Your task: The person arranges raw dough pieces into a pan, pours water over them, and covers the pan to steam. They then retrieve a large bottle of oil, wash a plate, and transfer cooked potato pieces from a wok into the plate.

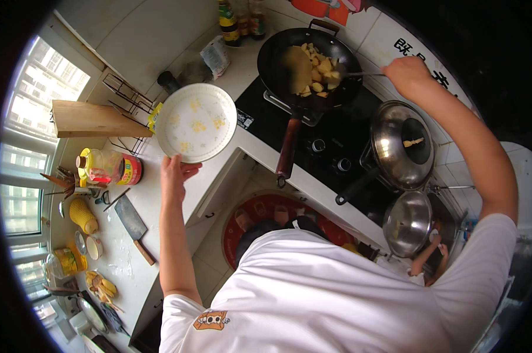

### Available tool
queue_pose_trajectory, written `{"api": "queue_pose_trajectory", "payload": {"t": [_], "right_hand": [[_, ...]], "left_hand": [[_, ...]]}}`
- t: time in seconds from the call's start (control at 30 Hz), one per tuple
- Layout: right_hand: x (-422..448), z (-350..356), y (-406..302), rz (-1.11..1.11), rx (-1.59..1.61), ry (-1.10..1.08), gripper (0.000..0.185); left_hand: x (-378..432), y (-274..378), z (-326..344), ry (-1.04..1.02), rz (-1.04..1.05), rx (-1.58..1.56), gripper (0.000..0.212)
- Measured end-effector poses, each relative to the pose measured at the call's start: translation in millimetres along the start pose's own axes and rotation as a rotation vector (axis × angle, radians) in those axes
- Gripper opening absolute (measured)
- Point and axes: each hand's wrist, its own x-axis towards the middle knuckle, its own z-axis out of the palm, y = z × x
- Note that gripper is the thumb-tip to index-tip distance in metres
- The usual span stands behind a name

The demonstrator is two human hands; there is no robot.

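Observation:
My left hand (176, 178) grips the near rim of a white plate (199, 122) with a yellow flower pattern. Nothing lies on the plate, which is tilted towards me above the counter's corner. In my right hand (408, 78) is the metal handle of a utensil (366, 74) that reaches into a black wok (271, 66). Its working end is hard to make out among the food. Chunks of yellow-brown food (324, 67), which look like potato, lie in the wok. To their left a tan patch (297, 70) is motion-blurred. The wok's wooden handle (289, 148) points towards me.
A lidded pan (387, 152) sits on the black cooktop (310, 165). Beyond it are a steel basin (407, 225) and another person's hands (435, 247). On the left counter lie a cleaver (131, 220), a large oil bottle (111, 167), and a wooden board (98, 120) in a wire rack.

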Motion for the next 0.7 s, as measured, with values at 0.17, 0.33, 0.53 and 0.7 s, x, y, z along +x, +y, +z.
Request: {"api": "queue_pose_trajectory", "payload": {"t": [0.17,0.33,0.53,0.7], "right_hand": [[-8.1,-15.3,12.4,-0.003,0.135,0.119,0.028],[-43.3,-65.9,24.0,-0.171,0.303,-0.145,0.033],[14.4,-17.0,-8.1,-0.011,0.769,-0.061,0.033],[-10.2,-39.4,38.5,0.108,0.779,-0.323,0.032]], "left_hand": [[7.9,-64.8,-21.2,-0.019,-0.154,-0.028,0.027],[16.8,-100.6,-25.9,0.012,-0.217,-0.113,0.028],[42.0,-117.3,-5.7,-0.037,-0.210,-0.200,0.031],[51.1,-135.4,-24.6,0.038,-0.207,-0.252,0.033]]}}
